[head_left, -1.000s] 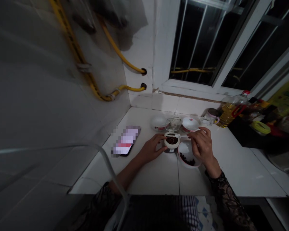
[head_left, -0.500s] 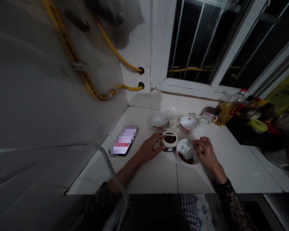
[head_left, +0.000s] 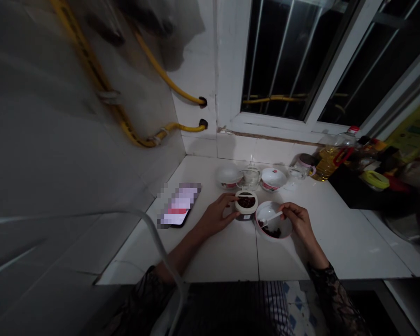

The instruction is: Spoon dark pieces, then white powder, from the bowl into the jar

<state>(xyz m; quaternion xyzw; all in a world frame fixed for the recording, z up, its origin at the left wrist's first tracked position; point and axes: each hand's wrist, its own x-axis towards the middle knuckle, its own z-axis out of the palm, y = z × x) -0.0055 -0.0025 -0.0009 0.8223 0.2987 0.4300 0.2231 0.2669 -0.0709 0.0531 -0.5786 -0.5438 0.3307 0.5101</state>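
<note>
My left hand point(head_left: 220, 213) curls its thumb and fingers around the left side of a small jar point(head_left: 245, 215) with a pale rim, which stands on the counter. Dark reddish-brown stuff point(head_left: 247, 201) fills the jar's opening. Between the fingertips of my right hand point(head_left: 298, 219) is the handle of a small white spoon point(head_left: 273, 217). The spoon's head dips inside a white bowl point(head_left: 283, 234) with a red rim, just right of the jar. Small dark pieces point(head_left: 272, 232) lie on the bowl's bottom, some of them at the spoon's head.
Behind the jar stand two white bowls point(head_left: 227, 178) and a clear glass container point(head_left: 251, 177). A phone point(head_left: 180, 205) lies at the left. To the back right are a glass mug point(head_left: 304, 164), an oil bottle point(head_left: 331, 156) and a lime-lidded container point(head_left: 375, 180). A pale cable point(head_left: 157, 238) crosses the left foreground.
My right hand has turned, and the spoon now slants down to the left, its head lower at the bowl's left side. My left hand stays on the jar.
</note>
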